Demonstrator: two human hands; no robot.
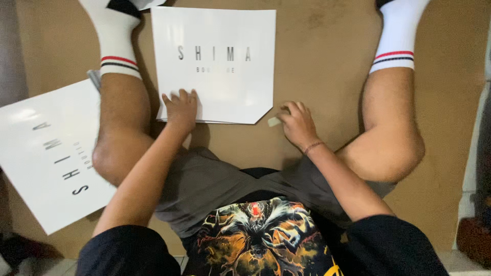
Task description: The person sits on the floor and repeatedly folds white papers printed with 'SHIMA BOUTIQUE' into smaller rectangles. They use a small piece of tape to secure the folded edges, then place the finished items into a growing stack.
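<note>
Fingers of the left hand (pixel 180 108) press flat on the white sheet (pixel 215 64) lying on brown cardboard (pixel 322 61); right hand (pixel 298 124) pinches a small pale scrap (pixel 274 121) beside its corner.

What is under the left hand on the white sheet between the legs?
The left hand presses flat on the white sheet, which lies on the brown board. A second layer's edge shows below; anything else beneath is covered.
</note>
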